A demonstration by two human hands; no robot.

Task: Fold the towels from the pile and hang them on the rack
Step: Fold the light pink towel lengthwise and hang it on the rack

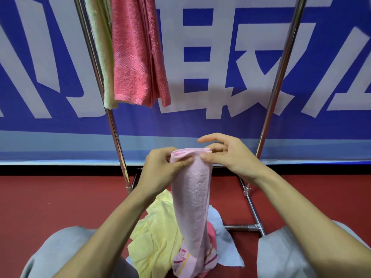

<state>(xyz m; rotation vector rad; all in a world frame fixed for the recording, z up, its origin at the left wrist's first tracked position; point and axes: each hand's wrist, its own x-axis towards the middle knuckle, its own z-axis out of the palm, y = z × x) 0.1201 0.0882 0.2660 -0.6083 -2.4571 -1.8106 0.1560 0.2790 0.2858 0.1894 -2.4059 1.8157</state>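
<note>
A pale pink towel (193, 199) hangs folded lengthwise in front of me, its striped end reaching the pile. My left hand (160, 171) pinches its top left corner. My right hand (228, 155) grips the top right edge between thumb and fingers, index finger lifted. Below lies the pile: a yellow towel (156, 233), a light blue one (226, 243) and a bit of deeper pink cloth (211, 233). On the metal rack (281, 63) hang a coral pink towel (136, 53) and a pale green towel (102, 51) at the upper left.
The rack's left upright (112, 121) and its base bars (244, 227) stand on the red floor (50, 199). A blue banner with large white characters (200, 63) fills the background. My grey-clad knees (281, 255) frame the pile.
</note>
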